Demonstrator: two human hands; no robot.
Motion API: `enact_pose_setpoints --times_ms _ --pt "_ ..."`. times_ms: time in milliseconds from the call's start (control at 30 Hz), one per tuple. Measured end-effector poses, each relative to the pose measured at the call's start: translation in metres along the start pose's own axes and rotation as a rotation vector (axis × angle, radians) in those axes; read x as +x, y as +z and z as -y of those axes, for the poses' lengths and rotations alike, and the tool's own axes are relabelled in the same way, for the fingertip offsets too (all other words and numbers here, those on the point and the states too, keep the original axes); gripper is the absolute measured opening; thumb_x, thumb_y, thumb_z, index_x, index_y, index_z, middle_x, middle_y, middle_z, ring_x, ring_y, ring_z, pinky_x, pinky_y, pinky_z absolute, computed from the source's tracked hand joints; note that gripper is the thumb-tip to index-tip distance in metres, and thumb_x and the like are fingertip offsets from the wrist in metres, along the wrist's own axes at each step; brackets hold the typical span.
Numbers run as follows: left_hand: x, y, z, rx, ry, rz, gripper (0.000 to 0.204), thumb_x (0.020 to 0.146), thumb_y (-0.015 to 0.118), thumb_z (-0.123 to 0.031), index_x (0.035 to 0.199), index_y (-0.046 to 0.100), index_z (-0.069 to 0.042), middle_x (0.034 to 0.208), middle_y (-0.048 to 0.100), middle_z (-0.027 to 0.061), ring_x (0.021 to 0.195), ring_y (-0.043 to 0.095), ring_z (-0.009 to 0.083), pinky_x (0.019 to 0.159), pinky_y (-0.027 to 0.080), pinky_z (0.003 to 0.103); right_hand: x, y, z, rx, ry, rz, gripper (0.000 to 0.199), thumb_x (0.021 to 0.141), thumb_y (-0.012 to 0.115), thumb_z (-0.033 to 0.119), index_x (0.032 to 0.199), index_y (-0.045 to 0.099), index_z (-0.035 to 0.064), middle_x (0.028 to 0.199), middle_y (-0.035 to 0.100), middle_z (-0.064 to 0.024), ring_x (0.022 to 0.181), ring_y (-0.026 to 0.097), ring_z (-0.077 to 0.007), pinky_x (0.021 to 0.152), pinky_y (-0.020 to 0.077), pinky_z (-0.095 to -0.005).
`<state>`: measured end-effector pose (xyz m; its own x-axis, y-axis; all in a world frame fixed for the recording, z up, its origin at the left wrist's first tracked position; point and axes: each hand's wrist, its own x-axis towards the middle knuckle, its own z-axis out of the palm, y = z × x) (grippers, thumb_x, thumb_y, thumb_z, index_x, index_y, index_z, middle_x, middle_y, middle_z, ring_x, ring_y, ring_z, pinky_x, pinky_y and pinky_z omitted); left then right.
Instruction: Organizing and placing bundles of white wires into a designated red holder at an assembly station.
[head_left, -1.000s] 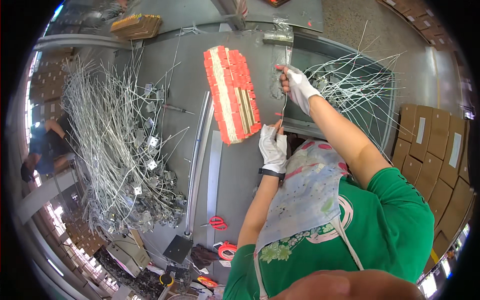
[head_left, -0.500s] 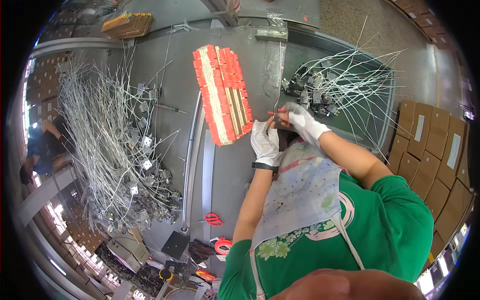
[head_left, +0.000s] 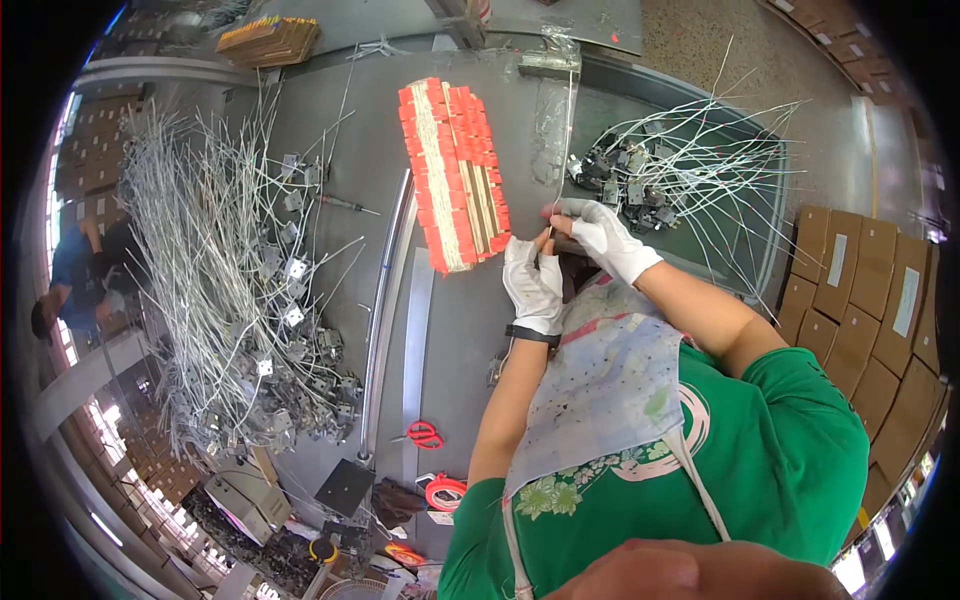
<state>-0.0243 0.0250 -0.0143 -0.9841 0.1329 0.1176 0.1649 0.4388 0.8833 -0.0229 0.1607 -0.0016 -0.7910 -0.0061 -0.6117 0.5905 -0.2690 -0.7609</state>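
Observation:
My left hand (head_left: 533, 284), in a white glove with a dark wristband, meets my right hand (head_left: 604, 240), also gloved, just above my apron. The fingertips of both pinch a small thin wire piece (head_left: 549, 222) with a red bit at its end; it is too small to make out further. Just left of my hands lies a block of red-tipped pieces (head_left: 455, 175) packed in rows on the grey table (head_left: 370, 130). Behind my right hand sits a heap of white wires with small metal parts (head_left: 660, 180).
A large tangle of wires with metal plates (head_left: 230, 290) covers the table's left side. A metal rail (head_left: 385, 300), a screwdriver (head_left: 345, 205), red scissors (head_left: 425, 435), a red tape roll (head_left: 445, 490) and a clear plastic bag (head_left: 555, 110) lie about. Cardboard boxes (head_left: 870, 290) stand right; another person (head_left: 75, 290) is at far left.
My right hand came back from the far wire heap and bag to meet my left hand. Both hands now pinch together near the red block.

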Motion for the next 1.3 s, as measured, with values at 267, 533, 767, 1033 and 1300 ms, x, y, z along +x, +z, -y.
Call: enact_pose_setpoints --times_ms 267,533,767,1033,1300 --pt "-0.003 -0.074 -0.051 -0.005 0.083 0.151 0.016 0.072 0.063 -0.004 0.088 0.065 -0.001 0.071 0.056 0.0108 0.066 0.057 0.0245 0.062 0.044 0.031 -0.044 0.024 0.016 0.198 -0.256 0.148 0.05 0.08 0.062 0.017 0.124 0.042 0.0052 0.1 0.056 -0.0114 0.092 0.055 -0.0162 0.081 0.0429 -0.0271" --pt "-0.016 -0.12 -0.047 -0.042 0.417 0.035 0.015 0.071 0.058 0.001 0.084 0.06 -0.005 0.075 0.057 0.0135 0.07 0.056 0.0329 0.064 0.046 0.038 -0.09 0.088 0.033 0.104 -0.789 0.194 0.05 0.074 0.06 -0.004 0.119 0.039 0.0005 0.08 0.061 -0.0059 0.075 0.056 -0.0126 0.073 0.0431 -0.0247" --pt "-0.04 -0.144 -0.057 0.097 0.362 -0.07 0.047 0.063 0.061 0.003 0.108 0.055 -0.007 0.092 0.058 0.0138 0.081 0.054 0.0327 0.071 0.044 0.037 -0.077 0.043 0.022 0.161 -0.77 -0.4 0.037 0.084 0.054 0.006 0.119 0.043 0.0036 0.09 0.056 -0.0024 0.078 0.05 -0.009 0.069 0.0416 -0.0218" --pt "-0.08 -0.249 0.092 0.722 -0.167 -0.676 0.04 0.067 0.064 -0.009 0.106 0.052 -0.005 0.097 0.052 0.0149 0.092 0.049 0.0325 0.081 0.039 0.041 -0.065 -0.202 -0.016 0.371 -0.656 -0.889 0.015 0.085 0.055 0.018 0.09 0.052 0.004 0.078 0.05 -0.0015 0.07 0.047 -0.0099 0.067 0.0407 -0.0195" --pt "-0.053 -0.359 0.128 1.186 -0.44 -0.634 0.035 0.07 0.062 -0.008 0.103 0.053 -0.004 0.103 0.048 0.0199 0.092 0.052 0.0357 0.078 0.044 0.04 -0.022 -0.128 -0.03 0.274 -0.501 -0.662 0.038 0.085 0.059 0.024 0.114 0.046 0.004 0.082 0.049 -0.0017 0.073 0.047 -0.0081 0.064 0.0392 -0.0177"
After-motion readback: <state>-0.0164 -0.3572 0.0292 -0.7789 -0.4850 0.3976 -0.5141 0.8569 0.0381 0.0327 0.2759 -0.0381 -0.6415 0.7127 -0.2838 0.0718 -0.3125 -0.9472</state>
